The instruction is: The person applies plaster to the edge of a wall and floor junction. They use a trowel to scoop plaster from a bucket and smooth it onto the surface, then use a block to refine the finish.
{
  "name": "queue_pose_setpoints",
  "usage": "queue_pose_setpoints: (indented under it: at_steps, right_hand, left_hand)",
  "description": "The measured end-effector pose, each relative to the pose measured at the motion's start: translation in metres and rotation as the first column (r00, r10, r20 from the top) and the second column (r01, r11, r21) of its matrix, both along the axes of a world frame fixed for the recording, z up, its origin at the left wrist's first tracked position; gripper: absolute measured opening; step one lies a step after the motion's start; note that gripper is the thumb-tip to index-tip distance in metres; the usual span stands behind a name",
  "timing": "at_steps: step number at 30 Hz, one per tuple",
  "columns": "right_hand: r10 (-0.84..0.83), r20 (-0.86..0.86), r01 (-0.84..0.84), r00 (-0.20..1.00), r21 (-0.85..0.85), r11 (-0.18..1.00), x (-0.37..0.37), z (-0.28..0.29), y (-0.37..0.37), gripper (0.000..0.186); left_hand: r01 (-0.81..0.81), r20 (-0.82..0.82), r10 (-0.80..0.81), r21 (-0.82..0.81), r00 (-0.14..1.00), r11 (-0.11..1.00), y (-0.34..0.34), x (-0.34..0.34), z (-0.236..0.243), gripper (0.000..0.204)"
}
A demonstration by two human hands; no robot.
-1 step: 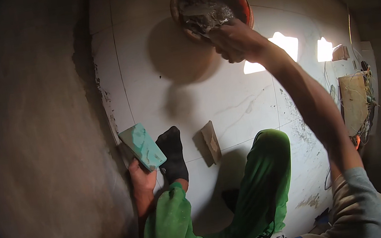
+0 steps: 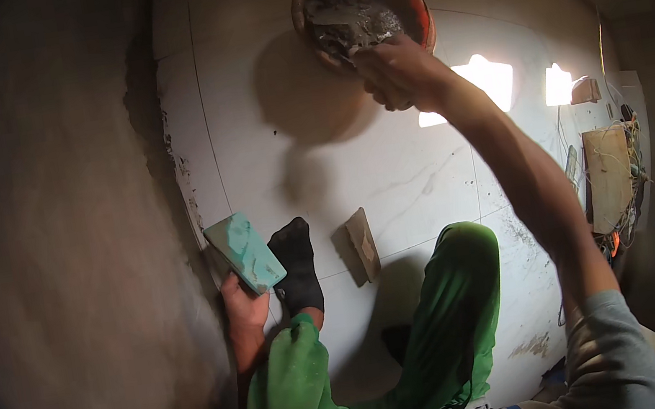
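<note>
We see a smooth, smeared turquoise rectangular slab point(image 2: 246, 253), glossy lumpy grey paste point(image 2: 363, 20) and softly creased matt green cloth trousers point(image 2: 468, 281).

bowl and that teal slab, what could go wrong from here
The bowl might tip or spill its grey mix if the right hand presses on its near side. The teal slab, held near its lower end by the left hand, could slip onto the black-socked foot beside it.
</note>
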State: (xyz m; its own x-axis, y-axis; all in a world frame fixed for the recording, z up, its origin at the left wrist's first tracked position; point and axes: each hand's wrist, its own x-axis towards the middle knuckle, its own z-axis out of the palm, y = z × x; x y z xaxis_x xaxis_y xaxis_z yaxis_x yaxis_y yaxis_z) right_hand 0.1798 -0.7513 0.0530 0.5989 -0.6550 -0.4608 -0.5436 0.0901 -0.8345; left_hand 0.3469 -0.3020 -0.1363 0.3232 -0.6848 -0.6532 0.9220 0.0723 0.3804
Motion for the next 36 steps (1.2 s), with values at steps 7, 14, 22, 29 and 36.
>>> queue_pose_setpoints:
  at_steps: [7, 14, 22, 29, 36]
  right_hand:
    - [-0.393, 0.117, 0.357, 0.912, 0.242, 0.902, 0.010, 0.002, 0.035, 0.039]
    - [-0.597, 0.189, 0.589, 0.780, 0.101, 0.802, -0.008, -0.021, 0.045, 0.038]
    - [-0.511, 0.401, 0.583, 0.760, -0.074, 0.809, -0.008, -0.043, 0.080, 0.037]
    - [-0.326, 0.218, 0.324, 0.920, 0.044, 0.945, 0.099, -0.074, 0.102, 0.034]
    - [-0.051, 0.107, 0.080, 0.993, -0.284, 0.955, 0.231, -0.165, 0.070, 0.048]
  left_hand:
    - [0.000, 0.002, 0.000, -0.004, 1.000, 1.000, 0.001, -0.001, -0.001, 0.051]
    - [-0.047, -0.066, 0.044, -0.044, 0.997, 0.998, 0.002, -0.009, 0.007, 0.043]
    - [-0.043, -0.053, 0.040, -0.059, 0.998, 0.997, 0.010, 0.000, -0.008, 0.046]
    - [-0.034, -0.120, 0.036, 0.020, 0.992, 0.999, 0.013, 0.006, 0.002, 0.051]
    - [0.000, -0.160, 0.006, 0.037, 0.987, 0.999, 0.007, 0.006, 0.014, 0.053]
